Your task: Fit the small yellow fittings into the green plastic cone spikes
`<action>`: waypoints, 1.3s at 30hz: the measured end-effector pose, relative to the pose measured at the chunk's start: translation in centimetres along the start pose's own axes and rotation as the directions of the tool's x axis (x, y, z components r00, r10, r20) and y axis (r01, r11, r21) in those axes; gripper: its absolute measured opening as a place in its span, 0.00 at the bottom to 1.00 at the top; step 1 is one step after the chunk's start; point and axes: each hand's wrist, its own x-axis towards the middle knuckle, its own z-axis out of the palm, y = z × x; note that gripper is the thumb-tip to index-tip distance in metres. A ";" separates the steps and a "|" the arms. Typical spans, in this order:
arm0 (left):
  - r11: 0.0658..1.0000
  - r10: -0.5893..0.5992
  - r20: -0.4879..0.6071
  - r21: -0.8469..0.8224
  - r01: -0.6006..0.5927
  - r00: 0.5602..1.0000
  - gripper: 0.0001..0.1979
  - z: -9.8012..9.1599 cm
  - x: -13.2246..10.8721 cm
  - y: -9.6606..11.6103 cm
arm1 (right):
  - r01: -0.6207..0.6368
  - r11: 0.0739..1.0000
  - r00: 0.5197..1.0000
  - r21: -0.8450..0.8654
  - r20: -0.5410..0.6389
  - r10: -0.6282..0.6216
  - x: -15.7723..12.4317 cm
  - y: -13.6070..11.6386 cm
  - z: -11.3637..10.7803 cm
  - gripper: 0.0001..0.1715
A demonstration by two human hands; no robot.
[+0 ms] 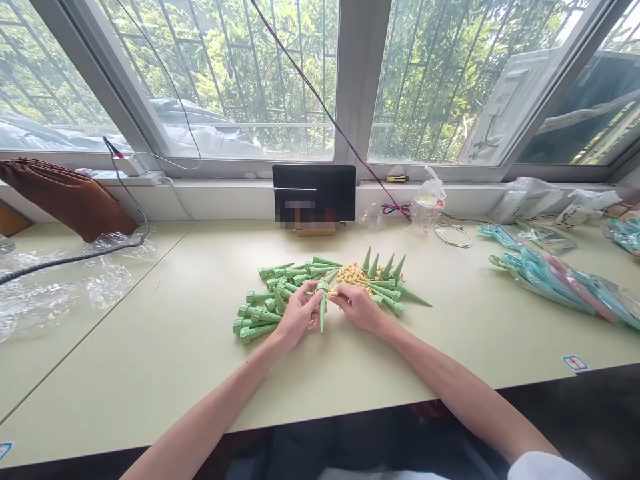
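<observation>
In my left hand (300,312) is a green plastic plant watering spike (323,313), its wide cap up and its point toward me. My right hand (359,305) pinches a small yellow piece (333,293) against the side of the spike's cap; its exact shape is too small to tell. Left of my hands lies a pile of similar green spikes (255,313). Just beyond my right hand is a heap of small yellow pieces (353,273). Several green spikes (387,268) stand point up beside that heap, and others lie near them.
A black screen (315,193) on a small stand is at the back by the window. Packs of teal and pink items (560,280) lie on the right. A brown pouch (75,197), clear plastic wrap (40,293) and a dark cable (75,259) are on the left.
</observation>
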 end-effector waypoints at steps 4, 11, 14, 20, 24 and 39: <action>0.991 0.100 -0.011 0.086 -0.099 0.995 0.22 0.0 0.0 -0.1 | -0.222 0.938 0.971 0.267 0.144 0.189 0.0 -0.5 0.0 0.26; 0.918 0.267 0.079 0.284 -0.278 0.961 0.17 -0.4 -0.1 -1.0 | -0.670 0.483 0.741 0.564 0.544 0.394 0.5 -1.3 -0.7 0.33; 0.908 0.278 0.088 0.300 -0.292 0.956 0.17 -0.5 -0.1 -1.3 | -0.681 0.380 0.732 0.626 0.574 0.366 0.5 -1.2 -0.9 0.27; 0.918 0.248 0.084 0.296 -0.262 0.965 0.18 -0.4 -0.2 -1.0 | -0.654 0.337 0.756 0.677 0.588 0.286 0.2 -0.4 -0.5 0.22; 0.931 0.214 0.074 0.286 -0.226 0.974 0.20 -0.3 -0.3 -0.8 | -0.636 0.340 0.771 0.693 0.592 0.235 0.0 0.0 -0.4 0.24; 0.985 -0.134 0.049 -0.102 0.139 0.990 0.26 -0.1 -0.3 0.2 | -0.146 0.963 0.979 0.226 0.171 0.109 -0.5 -1.3 0.0 0.22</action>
